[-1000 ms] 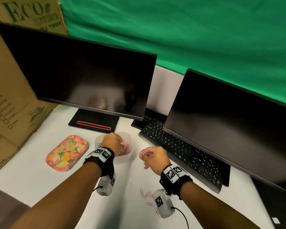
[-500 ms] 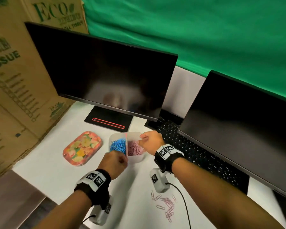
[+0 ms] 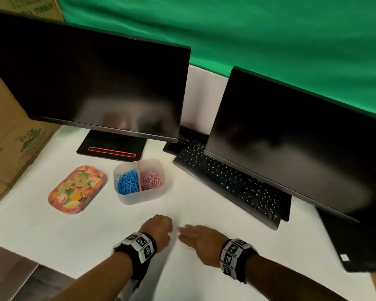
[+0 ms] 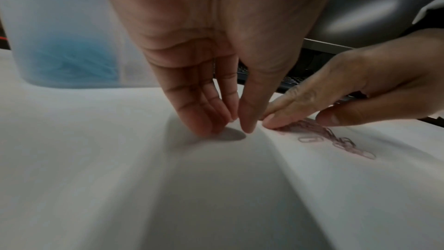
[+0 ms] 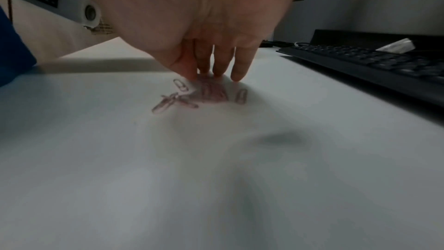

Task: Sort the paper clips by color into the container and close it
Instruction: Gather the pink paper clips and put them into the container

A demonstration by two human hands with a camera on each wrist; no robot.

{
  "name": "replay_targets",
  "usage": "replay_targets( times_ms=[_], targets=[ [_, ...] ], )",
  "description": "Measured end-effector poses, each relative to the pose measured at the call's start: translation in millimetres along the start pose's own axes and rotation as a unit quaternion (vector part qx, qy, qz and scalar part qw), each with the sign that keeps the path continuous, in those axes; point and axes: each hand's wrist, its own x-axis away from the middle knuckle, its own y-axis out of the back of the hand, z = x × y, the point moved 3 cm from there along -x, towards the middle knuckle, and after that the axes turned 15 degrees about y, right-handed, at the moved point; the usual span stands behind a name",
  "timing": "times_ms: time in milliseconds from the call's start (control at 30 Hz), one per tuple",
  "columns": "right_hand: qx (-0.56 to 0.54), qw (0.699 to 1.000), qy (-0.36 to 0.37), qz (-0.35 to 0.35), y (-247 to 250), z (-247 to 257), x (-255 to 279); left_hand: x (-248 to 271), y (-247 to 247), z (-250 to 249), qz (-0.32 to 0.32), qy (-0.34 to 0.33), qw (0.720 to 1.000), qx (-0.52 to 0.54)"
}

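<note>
A translucent two-part container (image 3: 139,197) stands open on the white table, with blue paper clips (image 3: 128,185) in its left half and pink paper clips (image 3: 151,180) in its right half. Its floral lid (image 3: 77,190) lies to the left of it. Nearer to me, my right hand (image 3: 195,235) lies flat with straight fingers (image 5: 217,67) pressing on a small heap of loose pink clips (image 5: 192,96). My left hand (image 3: 160,228) is just left of it, fingertips (image 4: 247,124) pointing down onto bare table, holding nothing I can see.
Two dark monitors (image 3: 96,83) (image 3: 291,144) stand at the back. A black keyboard (image 3: 230,183) runs along the right, close to my right hand. Cardboard boxes (image 3: 9,148) line the left side. The table's front edge (image 3: 30,256) is near my left forearm.
My right hand has left the container's pink half and come down onto the loose pink clips near me. My left hand has moved back beside it.
</note>
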Motion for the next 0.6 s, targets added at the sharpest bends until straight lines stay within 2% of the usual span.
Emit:
replay_targets(
  times_ms=[33,67,167,233,300,333,433,533,600],
  targets=[
    [0.027,0.999,-0.014,0.019,-1,-2,8,1,-2,-1,0.003,-0.002,1.000,0.001],
    [0.040,0.999,-0.027,0.004,-4,-3,18,2,-4,-2,0.006,-0.006,1.000,0.004],
    [-0.015,0.990,-0.056,-0.125,-13,-5,41,6,-14,-11,0.018,-0.029,0.999,0.010],
    [-0.068,0.970,-0.135,-0.192,-9,-10,52,10,-20,-19,0.021,-0.050,0.999,0.007],
    [-0.120,0.945,-0.242,-0.184,-5,-9,61,14,-27,-28,0.018,-0.073,0.997,0.000],
    [-0.131,0.939,-0.268,-0.171,-10,-8,63,17,-30,-34,0.017,-0.085,0.996,-0.009],
    [-0.138,0.952,-0.225,-0.158,-28,15,51,26,-34,-51,0.009,-0.115,0.993,-0.034],
    [-0.196,0.933,-0.228,-0.198,-34,33,46,29,-35,-64,0.002,-0.135,0.990,-0.033],
    [-0.235,0.922,-0.233,-0.201,-29,37,48,29,-36,-65,-0.002,-0.139,0.990,-0.033]
  ],
)
